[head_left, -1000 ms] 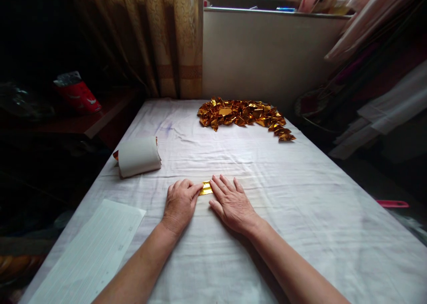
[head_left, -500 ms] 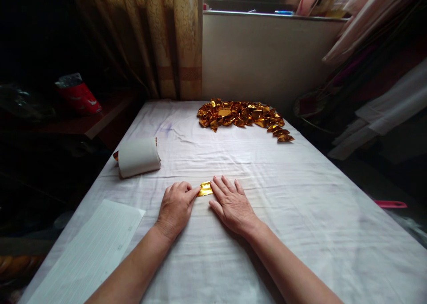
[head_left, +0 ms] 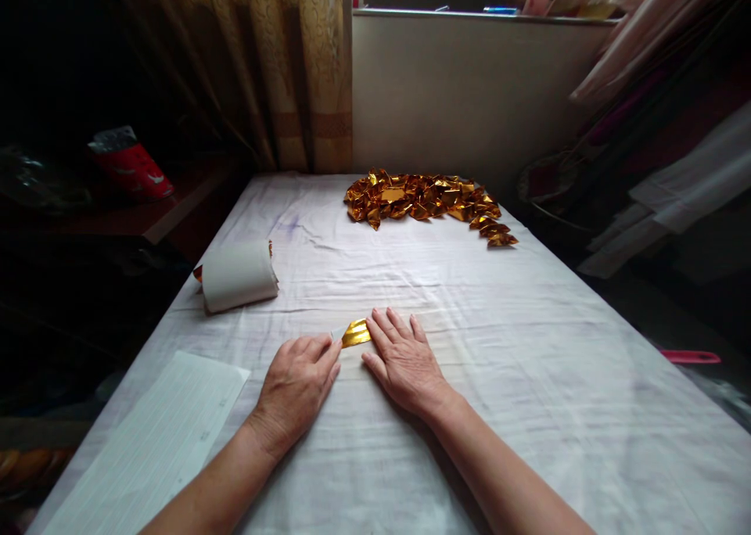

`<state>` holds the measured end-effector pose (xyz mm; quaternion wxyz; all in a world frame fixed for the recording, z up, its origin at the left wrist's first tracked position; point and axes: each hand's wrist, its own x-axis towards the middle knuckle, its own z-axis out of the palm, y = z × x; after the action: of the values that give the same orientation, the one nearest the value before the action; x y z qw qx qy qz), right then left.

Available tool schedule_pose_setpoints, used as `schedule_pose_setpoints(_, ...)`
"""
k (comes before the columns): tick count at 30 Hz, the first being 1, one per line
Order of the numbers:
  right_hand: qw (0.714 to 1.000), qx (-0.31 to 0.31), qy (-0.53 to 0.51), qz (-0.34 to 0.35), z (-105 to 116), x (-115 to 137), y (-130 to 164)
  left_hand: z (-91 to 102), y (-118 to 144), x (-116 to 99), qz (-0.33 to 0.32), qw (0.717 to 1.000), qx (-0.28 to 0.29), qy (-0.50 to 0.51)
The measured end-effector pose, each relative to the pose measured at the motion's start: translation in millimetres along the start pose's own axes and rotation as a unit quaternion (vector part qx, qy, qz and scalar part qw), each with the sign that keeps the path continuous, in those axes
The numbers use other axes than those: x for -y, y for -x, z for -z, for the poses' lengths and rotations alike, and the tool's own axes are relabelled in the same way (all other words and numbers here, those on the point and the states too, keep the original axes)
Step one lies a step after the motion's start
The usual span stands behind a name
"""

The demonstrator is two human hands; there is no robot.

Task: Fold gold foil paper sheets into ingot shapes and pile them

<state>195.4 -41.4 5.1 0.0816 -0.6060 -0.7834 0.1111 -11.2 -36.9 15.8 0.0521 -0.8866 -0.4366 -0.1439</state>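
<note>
Both hands lie on the white cloth (head_left: 528, 378), the right hand (head_left: 404, 360) flat with spread fingers pressing the small gold foil piece (head_left: 355, 333), the left hand (head_left: 296, 386) loosely curled at its 7 o'clock, fingertips just touching, and a pile of folded gold pieces (head_left: 425, 200) lies at 12 o'clock.

A table (head_left: 528, 378) is covered by a wrinkled white cloth. On it are laid a heap of folded gold foil pieces (head_left: 425, 202) (at the far edge), a white paper roll (head_left: 238, 275), a lined sheet (head_left: 152, 449) and one gold foil strip (head_left: 355, 333).
</note>
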Motion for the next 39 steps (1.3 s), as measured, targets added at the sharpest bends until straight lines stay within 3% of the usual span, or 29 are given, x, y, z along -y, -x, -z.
schedule_pose_setpoints(8,1.000,-0.015,-0.003,-0.011,-6.3,1.8,0.3,8.4,3.7,7.4,-0.050,0.998,0.004,-0.028)
schedule_pose_setpoints(13,0.999,-0.008,-0.001,-0.032,-5.8,6.7,0.5,14.6,-13.7,0.5,-0.005,1.000,-0.009,0.000)
schedule_pose_setpoints(21,1.000,-0.002,-0.002,-0.029,-5.6,5.6,2.5,-23.4,-25.4,-28.4,0.019,0.999,0.037,-0.001)
schedule_pose_setpoints(25,1.000,0.003,0.006,-0.016,-3.5,-2.6,12.5,-25.3,-21.3,-28.6,0.027,0.998,0.051,0.005)
schedule_pose_setpoints(32,0.998,-0.054,0.028,0.002,-3.1,-18.0,34.8,-15.5,-29.9,-25.6,0.031,0.998,0.030,0.037)
schedule_pose_setpoints(39,0.993,-0.106,-0.032,0.033,6.0,-24.6,15.3,-10.0,-54.0,-14.9,0.041,0.994,0.037,0.089)
